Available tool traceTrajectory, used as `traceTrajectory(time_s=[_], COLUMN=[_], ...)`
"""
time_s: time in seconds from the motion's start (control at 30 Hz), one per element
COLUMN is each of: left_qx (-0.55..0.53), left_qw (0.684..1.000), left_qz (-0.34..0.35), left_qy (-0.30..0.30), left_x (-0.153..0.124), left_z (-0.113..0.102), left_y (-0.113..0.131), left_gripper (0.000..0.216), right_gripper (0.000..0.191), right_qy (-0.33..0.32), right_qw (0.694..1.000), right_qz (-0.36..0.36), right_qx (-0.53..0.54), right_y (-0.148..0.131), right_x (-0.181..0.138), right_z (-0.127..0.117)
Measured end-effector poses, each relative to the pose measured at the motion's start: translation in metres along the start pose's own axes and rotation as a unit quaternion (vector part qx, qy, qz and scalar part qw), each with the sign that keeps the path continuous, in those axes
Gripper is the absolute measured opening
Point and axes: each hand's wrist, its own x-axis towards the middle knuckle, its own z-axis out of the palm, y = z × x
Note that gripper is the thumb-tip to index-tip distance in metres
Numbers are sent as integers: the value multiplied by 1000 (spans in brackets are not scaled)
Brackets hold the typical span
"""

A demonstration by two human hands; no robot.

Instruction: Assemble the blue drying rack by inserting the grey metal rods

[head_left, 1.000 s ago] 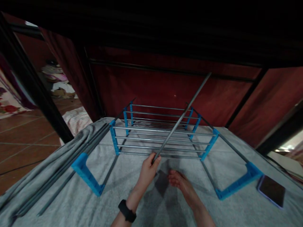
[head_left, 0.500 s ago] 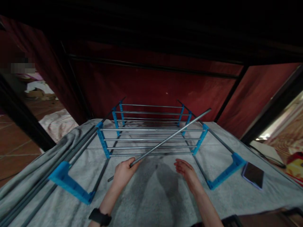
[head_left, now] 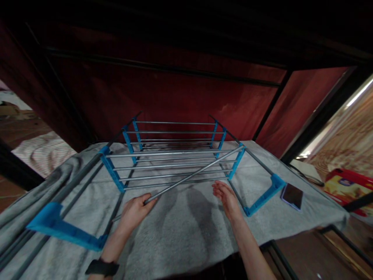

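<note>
My left hand [head_left: 136, 210], with a dark band at the wrist, is closed around a thin grey metal rod [head_left: 180, 182] near its lower end. The rod slants up to the right across a rack frame, its far end by the blue connector [head_left: 237, 161] at right. Bare and open, my right hand [head_left: 226, 197] hovers over the cloth with its fingers slightly bent. The rack's grey rods run crosswise between blue plastic connectors, such as the left one [head_left: 112, 170]. Nearer me are a blue end bracket [head_left: 68, 229] at left and another blue bracket [head_left: 264, 194] at right.
A grey cloth [head_left: 175, 241] covers the surface under the frame. A phone [head_left: 292, 196] lies beside the right bracket. Loose grey tubes [head_left: 78, 177] run along the left. Red panels [head_left: 175, 97] with dark bars stand behind, and a red-and-yellow package [head_left: 349, 188] is at far right.
The view has swung right, so the scene sits farther left. The rod's far end has dropped toward the right blue connector. My left hand keeps its hold; my right hand stays open.
</note>
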Motion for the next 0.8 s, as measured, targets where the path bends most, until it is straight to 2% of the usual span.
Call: traceTrajectory(time_s=[0.13, 0.27, 0.5, 0.63, 0.8], left_qx=[20, 24, 53, 75, 65], left_qw=[1000, 1000, 996, 993, 994], left_qz=[-11, -7, 41, 59, 58], left_qy=[4, -17, -53, -68, -67], left_x=[-1, 0, 1, 2, 4], left_z=[-2, -3, 0, 6, 11], left_y=[-4, -6, -5, -8, -14], left_gripper=[36, 35, 31, 29, 31], right_gripper=[42, 43, 38, 39, 28], right_qy=[17, 22, 29, 51, 85], right_qw=[999, 997, 989, 986, 982], right_qz=[-13, -25, -54, -72, -92], right_qx=[26, 70, 136, 143, 141], right_y=[-3, -5, -7, -10, -10], right_x=[3, 9, 14, 17, 21], right_z=[-3, -9, -17, -23, -29])
